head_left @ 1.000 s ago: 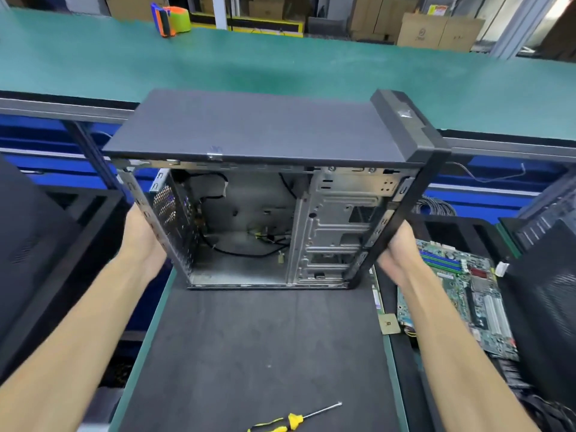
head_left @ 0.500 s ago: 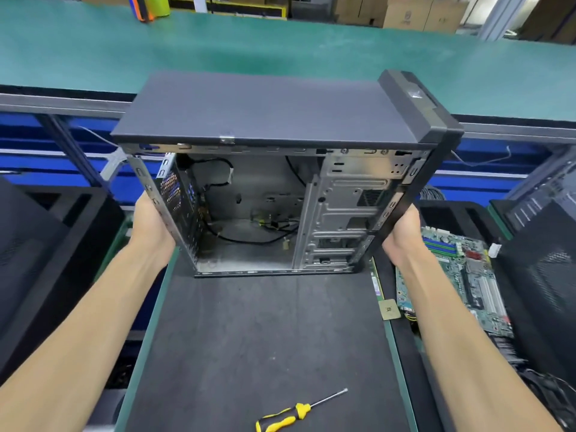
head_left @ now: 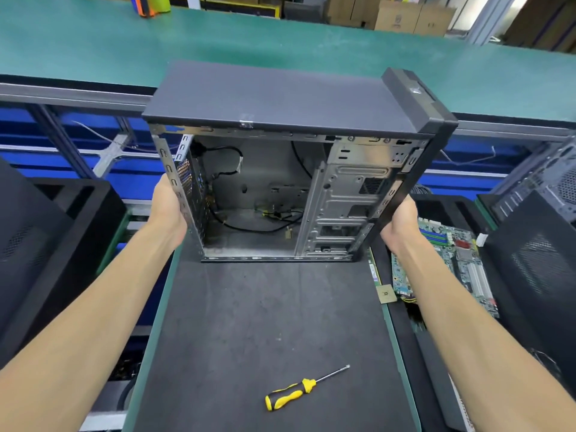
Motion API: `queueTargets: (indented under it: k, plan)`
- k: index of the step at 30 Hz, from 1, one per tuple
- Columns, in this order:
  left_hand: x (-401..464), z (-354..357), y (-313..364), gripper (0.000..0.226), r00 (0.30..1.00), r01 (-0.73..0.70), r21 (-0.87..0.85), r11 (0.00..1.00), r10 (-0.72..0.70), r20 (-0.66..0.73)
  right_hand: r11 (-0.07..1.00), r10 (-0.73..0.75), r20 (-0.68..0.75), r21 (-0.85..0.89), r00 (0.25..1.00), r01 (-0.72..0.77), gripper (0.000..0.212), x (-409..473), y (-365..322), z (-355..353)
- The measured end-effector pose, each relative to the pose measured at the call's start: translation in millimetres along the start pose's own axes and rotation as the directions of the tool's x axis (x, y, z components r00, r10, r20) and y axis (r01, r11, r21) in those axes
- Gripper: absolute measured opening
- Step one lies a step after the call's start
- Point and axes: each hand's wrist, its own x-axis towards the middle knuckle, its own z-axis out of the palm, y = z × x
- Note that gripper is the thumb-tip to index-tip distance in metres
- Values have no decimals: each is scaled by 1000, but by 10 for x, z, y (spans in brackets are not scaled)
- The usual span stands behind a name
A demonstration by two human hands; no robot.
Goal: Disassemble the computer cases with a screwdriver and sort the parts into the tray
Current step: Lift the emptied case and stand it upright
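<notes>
Gripping the computer case (head_left: 280,98) from both ends, the person held it upright with its open side facing them, probably so the stripped interior could be checked or the shell carried off for sorting. The left hand (head_left: 170,210) clasped the perforated rear edge, fingers wrapped behind the metal and out of sight; the right hand (head_left: 400,219) clasped the black front bezel the same way. The case sat squarely between the two hands, its lower edge at the far end of the dark surface (head_left: 265,322), whether resting there or just lifted I could not tell. Inside, only loose black cables and the bare drive cage remained. The yellow-handled screwdriver (head_left: 299,391) lay untouched on the surface, well apart from both hands, while a motherboard (head_left: 448,260) lay in the tray (head_left: 402,338) just right of the right forearm.
</notes>
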Motion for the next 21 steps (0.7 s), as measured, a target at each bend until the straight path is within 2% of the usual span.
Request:
queueTargets:
  k: [9,12,17,21]
  plan:
    - [-76,38,11,31,999,5,21,1000,-4,-46,997,80,-118,1,990,-80,34,-120,2,28]
    - [-89,28,1,29,998,8,35,999,-6,-68,989,77,-100,-115,992,-88,32,-148,12,-5]
    - [-137,18,-8,24,991,34,49,998,-28,-127,960,112,-53,-251,992,-121,46,-226,38,-100]
    - [-236,-88,-69,24,992,27,76,997,-18,-121,932,107,-31,-345,994,-111,53,-311,16,-183]
